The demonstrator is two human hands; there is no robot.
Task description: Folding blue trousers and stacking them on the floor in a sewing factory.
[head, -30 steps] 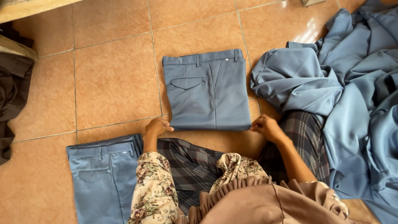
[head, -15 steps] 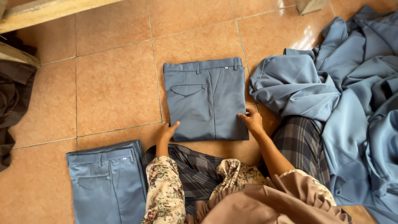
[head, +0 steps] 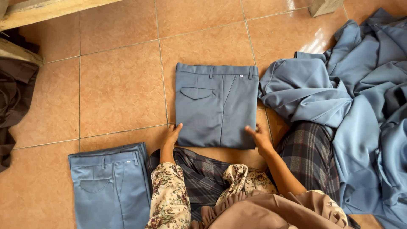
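A pair of grey-blue trousers (head: 216,104), folded into a neat rectangle, lies flat on the orange tiled floor (head: 121,85) in front of me. My left hand (head: 170,136) rests at its near left corner, fingers touching the edge. At the near right corner my right hand (head: 259,138) presses on the fabric with fingers spread. Neither hand grips the cloth. A floral sleeve covers my left forearm.
A second folded pair of blue trousers (head: 111,186) lies at the near left. A big heap of loose blue fabric (head: 360,101) fills the right side. Dark cloth (head: 15,97) and wooden boards (head: 46,10) sit at the far left. My plaid-covered legs (head: 305,157) are below.
Both hands have slid up onto the near corners of the folded trousers. The view has shifted slightly, so the trousers sit a little lower in the picture.
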